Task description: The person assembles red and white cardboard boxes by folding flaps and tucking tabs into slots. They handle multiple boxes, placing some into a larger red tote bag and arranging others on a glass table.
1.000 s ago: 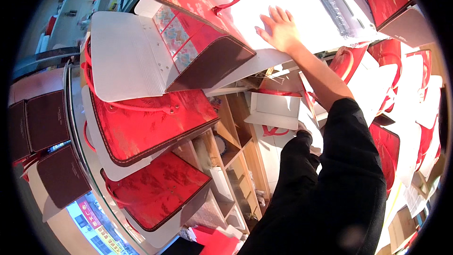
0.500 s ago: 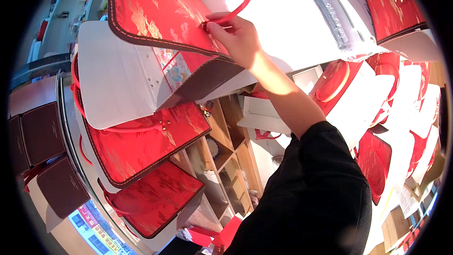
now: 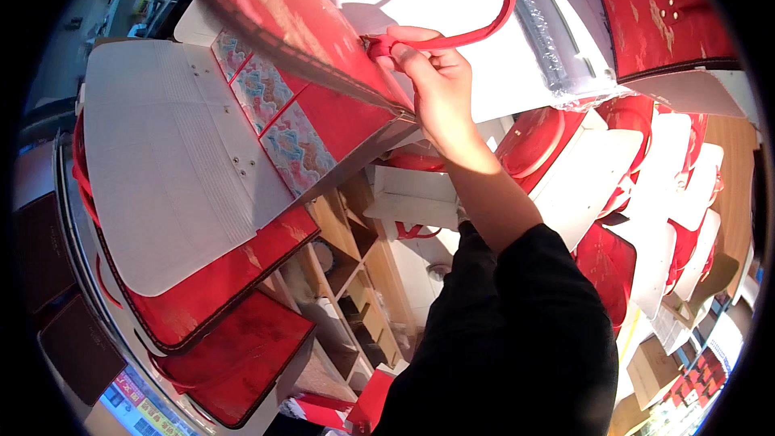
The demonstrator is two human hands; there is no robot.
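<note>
Right hand [image 3: 442, 89] pinches the base of a curved red handle [image 3: 484, 30] on a red, gold-patterned box [image 3: 295, 20] left of the grip, white flap [image 3: 161, 145] unfolded farther left, blue-patterned contents [image 3: 265, 95] exposed, not yet shut.

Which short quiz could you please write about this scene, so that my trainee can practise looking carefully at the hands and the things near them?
1. Multiple choice: what does the right hand grip?
A) the plastic wrap
B) a red handle
C) the wooden shelf
2. True or false: the large white flap at the left of the picture bears small round studs.
3. Fill in one colour: the face of the case partly covered by that flap is mainly ____.

Key: 1. B; 2. True; 3. red.
</note>
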